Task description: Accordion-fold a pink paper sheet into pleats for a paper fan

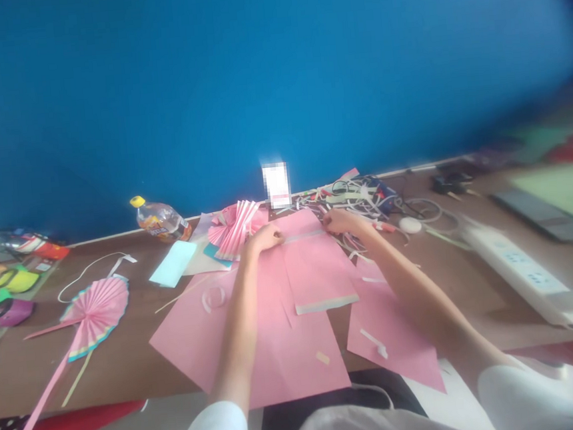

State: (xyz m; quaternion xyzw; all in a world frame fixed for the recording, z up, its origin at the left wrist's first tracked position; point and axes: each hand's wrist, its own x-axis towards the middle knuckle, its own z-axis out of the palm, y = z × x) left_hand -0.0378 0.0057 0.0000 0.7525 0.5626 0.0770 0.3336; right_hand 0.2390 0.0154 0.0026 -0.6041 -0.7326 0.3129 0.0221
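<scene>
A rectangular pink paper strip with pale bands point(315, 259) lies over larger pink paper sheets point(293, 348) on the brown tabletop point(130, 372); the left hand point(268, 237) and right hand point(337, 221), fingers nearly closed, pinch its opposite edges.

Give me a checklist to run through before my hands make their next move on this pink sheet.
1. Left hand at the left edge of the pink sheet: ok.
2. Right hand at its right edge: ok.
3. Pale strip along the sheet's near edge stuck down fully: cannot tell.
4. Larger pink paper underneath free of scraps: not ok, a small pale scrap lies on it.
5. Space beside the right hand uncluttered: not ok, tangled white strips lie close by.
6. Bottle capped: ok.
</scene>
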